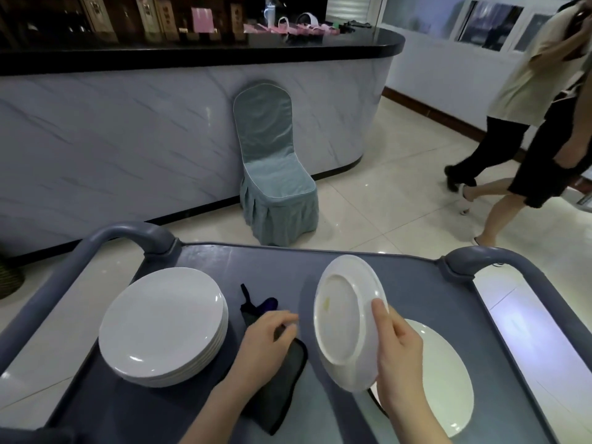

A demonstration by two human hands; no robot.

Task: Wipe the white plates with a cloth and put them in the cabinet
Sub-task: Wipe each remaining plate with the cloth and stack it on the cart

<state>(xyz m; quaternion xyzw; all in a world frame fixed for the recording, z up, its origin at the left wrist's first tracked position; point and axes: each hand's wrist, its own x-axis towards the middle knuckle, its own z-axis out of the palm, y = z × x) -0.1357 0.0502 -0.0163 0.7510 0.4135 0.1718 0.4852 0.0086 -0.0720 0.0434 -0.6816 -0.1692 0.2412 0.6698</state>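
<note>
- Your right hand (397, 354) grips a white plate (346, 318) by its rim, thumb across the underside, holding it tilted on edge above the grey cart (256, 261).
- Your left hand (272, 341) lies on the dark cloth (282, 389) mid-cart, fingers curled round a fold of it.
- A stack of plates (163, 322) sits at the cart's left; a lone plate (448, 386) lies flat at its right.

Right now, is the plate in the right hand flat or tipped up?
Tipped up. The plate stands nearly on edge in the right hand, its underside facing the camera.
</note>
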